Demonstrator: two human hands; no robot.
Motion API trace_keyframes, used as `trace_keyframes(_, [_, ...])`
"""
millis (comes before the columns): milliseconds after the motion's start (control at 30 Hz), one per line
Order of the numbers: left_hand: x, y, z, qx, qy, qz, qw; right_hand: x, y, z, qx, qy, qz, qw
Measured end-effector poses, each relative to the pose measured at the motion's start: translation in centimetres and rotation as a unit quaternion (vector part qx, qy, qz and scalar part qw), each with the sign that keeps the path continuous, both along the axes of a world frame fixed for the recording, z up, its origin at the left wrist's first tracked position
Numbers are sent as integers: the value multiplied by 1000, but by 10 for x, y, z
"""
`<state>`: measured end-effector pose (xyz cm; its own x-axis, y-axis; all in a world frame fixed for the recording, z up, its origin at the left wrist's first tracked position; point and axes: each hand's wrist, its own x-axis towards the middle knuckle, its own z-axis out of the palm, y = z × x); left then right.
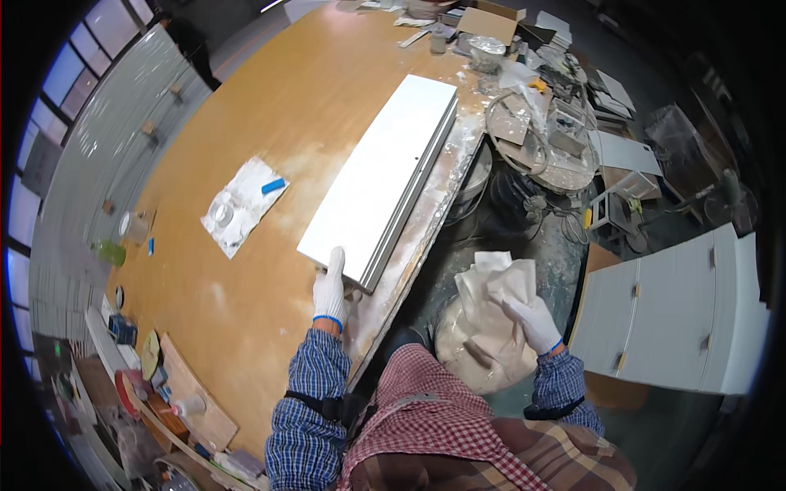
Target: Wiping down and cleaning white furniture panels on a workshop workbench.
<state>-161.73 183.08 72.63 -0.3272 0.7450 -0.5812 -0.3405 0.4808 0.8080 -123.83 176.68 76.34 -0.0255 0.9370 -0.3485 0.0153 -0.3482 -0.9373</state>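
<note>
Nearest to me is my checked apron [426,409] and my blue plaid sleeves. My left hand [331,288], in white glove w/ blue cuff, lies flat and open on the near end of the white panels [385,176]; fingers are stretched, palm pressing down, not gripping around anything. My right hand [532,321], also gloved, is closed on a crumpled whitish cloth [495,282], held off the table, above a round dusty bucket [479,348] on the floor.

The panels are a stack of long flat white boards on the wooden table [270,114], close to its right edge. Long axis runs from near my left hand away to upper right, so the far end points at the clutter at the table's far end. The table edge beside the stack is covered w/ white dust.

Left of the stack, well apart, is a plastic sheet [241,204] w/ a small blue piece and a small round thing on it. At the far end are boxes, containers and a hose [512,159]. On the right, on the floor, stand more white cabinet parts [679,319].
</note>
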Motion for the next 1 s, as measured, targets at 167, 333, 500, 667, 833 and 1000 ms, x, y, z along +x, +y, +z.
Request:
trace_keyframes(167, [0,0,-7,-1,26,3,1000,8,45,37,-8,-14,-65,998])
trace_keyframes(333, [2,-2,-14,14,12,40,999,-12,129,82,69,18,-121,990])
trace_keyframes(500, [1,-2,-6,-4,-28,27,999,-29,226,99,155,2,-78,985])
trace_keyframes(667, [-2,-9,-9,-29,-3,4,1000,-50,344,93,256,-216,12,942])
trace_keyframes(833, [4,-11,7,-28,-36,33,998,-74,427,93,125,-111,-27,986])
trace_keyframes(1000, [22,-9,24,16,-52,100,993,-61,448,40,92,131,21,987])
